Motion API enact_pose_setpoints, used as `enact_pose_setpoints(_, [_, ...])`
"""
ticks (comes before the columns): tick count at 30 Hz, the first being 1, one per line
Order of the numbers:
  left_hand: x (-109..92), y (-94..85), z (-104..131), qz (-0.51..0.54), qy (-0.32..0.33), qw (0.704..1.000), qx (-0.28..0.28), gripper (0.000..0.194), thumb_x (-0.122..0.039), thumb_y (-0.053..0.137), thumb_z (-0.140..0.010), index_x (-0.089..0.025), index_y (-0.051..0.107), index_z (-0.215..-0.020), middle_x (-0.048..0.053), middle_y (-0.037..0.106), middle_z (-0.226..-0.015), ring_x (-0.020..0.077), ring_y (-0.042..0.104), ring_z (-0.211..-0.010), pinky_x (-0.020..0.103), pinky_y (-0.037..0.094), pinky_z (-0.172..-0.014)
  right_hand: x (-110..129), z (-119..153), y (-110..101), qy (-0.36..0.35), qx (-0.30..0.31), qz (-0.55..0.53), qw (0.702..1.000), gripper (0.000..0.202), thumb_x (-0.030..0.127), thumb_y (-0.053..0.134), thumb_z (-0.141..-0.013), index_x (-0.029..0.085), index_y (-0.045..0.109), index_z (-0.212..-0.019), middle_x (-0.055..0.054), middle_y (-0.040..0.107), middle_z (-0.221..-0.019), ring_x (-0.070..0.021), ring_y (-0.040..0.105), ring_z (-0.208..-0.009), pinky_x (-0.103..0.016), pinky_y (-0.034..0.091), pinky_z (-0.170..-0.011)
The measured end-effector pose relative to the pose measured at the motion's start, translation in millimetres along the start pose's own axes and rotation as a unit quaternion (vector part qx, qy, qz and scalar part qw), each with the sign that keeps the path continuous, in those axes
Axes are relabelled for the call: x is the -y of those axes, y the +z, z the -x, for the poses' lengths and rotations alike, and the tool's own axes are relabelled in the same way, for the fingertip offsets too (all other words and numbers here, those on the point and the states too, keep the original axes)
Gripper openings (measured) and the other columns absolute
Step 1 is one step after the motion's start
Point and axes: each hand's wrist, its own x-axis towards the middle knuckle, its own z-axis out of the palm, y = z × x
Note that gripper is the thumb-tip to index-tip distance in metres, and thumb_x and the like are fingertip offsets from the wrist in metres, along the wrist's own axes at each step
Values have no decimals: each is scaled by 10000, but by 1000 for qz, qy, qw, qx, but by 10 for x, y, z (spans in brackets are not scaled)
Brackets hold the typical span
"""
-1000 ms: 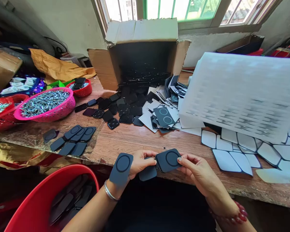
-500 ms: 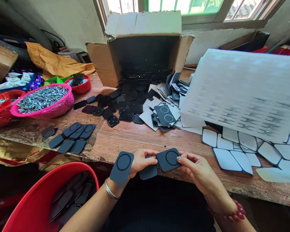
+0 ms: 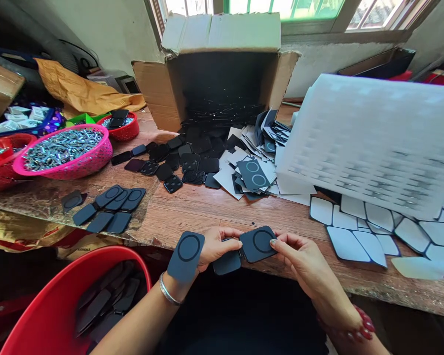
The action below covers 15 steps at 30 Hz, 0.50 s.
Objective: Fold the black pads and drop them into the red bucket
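Observation:
Between my two hands, over the table's front edge, is a dark hinged two-panel piece (image 3: 258,245), its right panel marked with a ring. My left hand (image 3: 212,249) pinches it near the hinge, thumb on top. With thumb and fingers, my right hand (image 3: 299,254) grips the outer right edge of the ringed panel. A separate dark card with a ring (image 3: 186,254) lies over the back of my left hand and wrist, above a silver bangle. Several similar ringed pieces (image 3: 116,202) lie on the table to the left.
A cardboard box (image 3: 157,91) stands at the back, with dark pieces spilling out. Beside it are loose cards (image 3: 251,173) and a white tray stack (image 3: 366,143). White-faced pieces (image 3: 350,244) lie right. Pink basket (image 3: 62,153) of metal parts and red bin (image 3: 40,310) are left.
The view has shifted very slightly. Both hands keep the same grip on the hinged piece, and the card remains on my left wrist.

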Motion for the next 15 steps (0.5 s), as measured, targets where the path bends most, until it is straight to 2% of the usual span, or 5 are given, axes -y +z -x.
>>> enact_pose_setpoints(4, [-4, 12, 9, -9, 0, 1000, -10, 317, -348, 726, -670, -151, 758, -917, 73, 730, -859, 200, 636, -843, 285, 472, -765, 8, -5, 2, -9, 4, 0, 1000, 401, 477, 834, -627, 185, 572, -540, -84, 707, -954, -236, 635, -828, -309, 485, -672])
enact_pose_setpoints(11, [-4, 9, 39, -68, 52, 996, -27, 251, -290, 677, -710, -166, 765, -909, 54, 723, -872, 199, 630, -850, 277, 458, -774, 21, 60, 90, -54, -25, -2, 998, 386, 482, 836, -626, 190, 596, -545, -85, 700, -980, -250, 622, -916, -306, 489, -765])
enact_pose_setpoints(15, [10, 6, 49, -71, 53, 995, -44, 279, -282, 676, -708, -161, 761, -944, 57, 718, -890, 203, 629, -847, 281, 460, -767, -6, 71, 89, -77, -34, 34, 996, 406, 520, 823, -632, 192, 599, -548, -100, 689, -997, -267, 621, -939, -325, 495, -796])
